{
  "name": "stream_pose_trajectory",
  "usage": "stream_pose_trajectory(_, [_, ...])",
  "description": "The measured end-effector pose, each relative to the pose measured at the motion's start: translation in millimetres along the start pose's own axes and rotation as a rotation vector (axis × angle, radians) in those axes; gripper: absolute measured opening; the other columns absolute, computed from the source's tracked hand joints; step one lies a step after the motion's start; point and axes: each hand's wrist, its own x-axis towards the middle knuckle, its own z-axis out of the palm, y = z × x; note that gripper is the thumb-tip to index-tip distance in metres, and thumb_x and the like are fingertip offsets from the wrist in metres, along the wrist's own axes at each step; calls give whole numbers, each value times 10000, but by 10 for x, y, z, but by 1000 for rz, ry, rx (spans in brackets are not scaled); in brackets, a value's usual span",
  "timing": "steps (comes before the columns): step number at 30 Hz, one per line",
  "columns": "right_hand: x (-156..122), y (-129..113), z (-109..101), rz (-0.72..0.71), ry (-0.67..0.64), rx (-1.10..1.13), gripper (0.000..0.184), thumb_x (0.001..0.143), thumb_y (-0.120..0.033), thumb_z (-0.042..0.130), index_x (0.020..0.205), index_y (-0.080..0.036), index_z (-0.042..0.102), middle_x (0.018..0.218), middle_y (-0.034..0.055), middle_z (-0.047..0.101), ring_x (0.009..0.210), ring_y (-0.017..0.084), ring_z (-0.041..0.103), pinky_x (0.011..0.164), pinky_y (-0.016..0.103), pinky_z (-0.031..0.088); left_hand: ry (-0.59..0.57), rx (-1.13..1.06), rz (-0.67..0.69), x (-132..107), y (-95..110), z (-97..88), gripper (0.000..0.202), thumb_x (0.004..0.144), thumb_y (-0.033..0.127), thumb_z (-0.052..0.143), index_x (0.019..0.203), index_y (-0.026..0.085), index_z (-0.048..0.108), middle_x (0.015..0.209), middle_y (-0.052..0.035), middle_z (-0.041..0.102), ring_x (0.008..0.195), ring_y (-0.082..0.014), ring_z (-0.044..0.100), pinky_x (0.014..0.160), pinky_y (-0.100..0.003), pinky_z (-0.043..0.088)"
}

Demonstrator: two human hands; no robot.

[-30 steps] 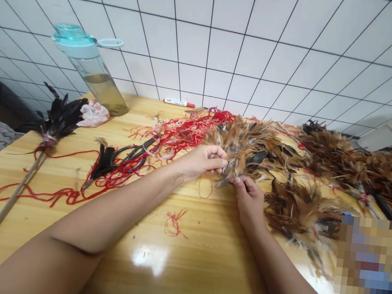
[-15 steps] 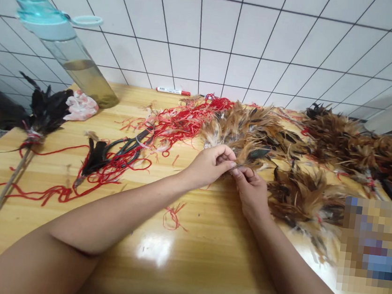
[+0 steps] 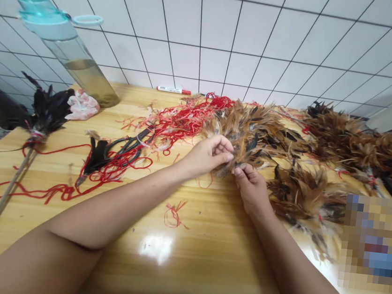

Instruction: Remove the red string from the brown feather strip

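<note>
My left hand (image 3: pixel 211 154) is closed in a pinch just in front of a heap of brown feathers (image 3: pixel 265 129). Anything between its fingertips is too small to make out. Close beside it on the right, my right hand (image 3: pixel 250 184) pinches what looks like a small brown feather (image 3: pixel 239 155), blending into the heap behind. A gap separates the two hands. To the right of my right hand lies a tied bunch of brown feathers (image 3: pixel 306 192).
Red string (image 3: pixel 188 122) lies tangled behind my left arm, near black-handled scissors (image 3: pixel 128 146). A feather-topped stick (image 3: pixel 10 192) and a tilted-looking bottle (image 3: pixel 84 70) are at left. A marker (image 3: pixel 173 90) lies by the tiled wall; more feathers (image 3: pixel 376 144) are at right.
My hands were together at the fingertips and have moved slightly apart. The left one has shifted a little up and left. The view has shifted slightly.
</note>
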Motion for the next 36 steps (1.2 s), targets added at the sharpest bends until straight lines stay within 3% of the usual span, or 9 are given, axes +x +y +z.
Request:
stream_pose_trajectory(2, [7,-29,-26,-2,35,-10,229,770,-399,621,665,-208,551,578,-32,464,567,113,411,543,248,330,31,164,33,22,75,-131,129,756,214,615,848,140,561,741,17,559,641,-61,494,614,-190,400])
stream_pose_trajectory(5, [19,-72,-54,-2,115,11,202,751,-374,636,679,-207,548,633,-26,515,571,106,420,564,254,345,-168,480,-1,25,152,-261,76,762,217,605,769,141,603,689,15,578,615,-75,491,589,-200,371])
stream_pose_trajectory(8, [23,-92,-59,-3,177,14,189,751,-362,633,693,-203,549,660,-24,533,567,99,417,574,256,353,-313,698,-6,-18,149,-223,94,755,249,636,759,155,630,719,1,618,667,-105,532,630,-221,389])
stream_pose_trajectory(13, [14,-76,-49,-4,198,-4,186,777,-364,612,706,-199,563,626,-32,505,570,102,423,591,260,359,-231,1023,80,-117,25,6,252,770,374,633,907,165,610,928,-76,626,843,-212,586,719,-305,433])
stream_pose_trajectory(18, [7,-51,-42,4,203,-2,188,786,-365,610,717,-198,559,631,-35,502,558,97,407,594,260,352,-242,1102,59,-109,-89,57,146,805,261,526,872,159,606,906,-102,628,854,-235,600,723,-324,439])
stream_pose_trajectory(23, [0,-61,-51,-2,206,-24,199,799,-377,595,720,-197,564,659,-24,522,567,100,410,594,261,350,-263,959,59,-19,-30,-82,83,768,157,512,728,164,584,754,-43,613,742,-172,563,673,-279,401])
stream_pose_trajectory(29, [4,-38,-56,-15,209,-14,218,778,-394,610,706,-198,549,662,-21,539,566,104,425,572,253,353,-123,354,-41,61,83,-293,209,721,264,651,649,150,491,588,53,462,570,-74,432,556,-203,325])
stream_pose_trajectory(32, [1,-7,-55,-15,171,-35,231,772,-402,613,703,-193,543,646,-22,536,564,106,426,571,250,357,-84,57,-80,67,47,-271,251,710,300,678,676,146,483,590,55,491,561,-64,466,559,-193,351])
stream_pose_trajectory(36, [-18,24,-57,-68,156,-108,231,784,-393,598,690,-192,533,666,-17,532,625,120,453,626,258,375,-141,-120,-185,48,24,-150,238,692,264,707,703,132,510,609,21,569,564,-80,546,548,-199,404])
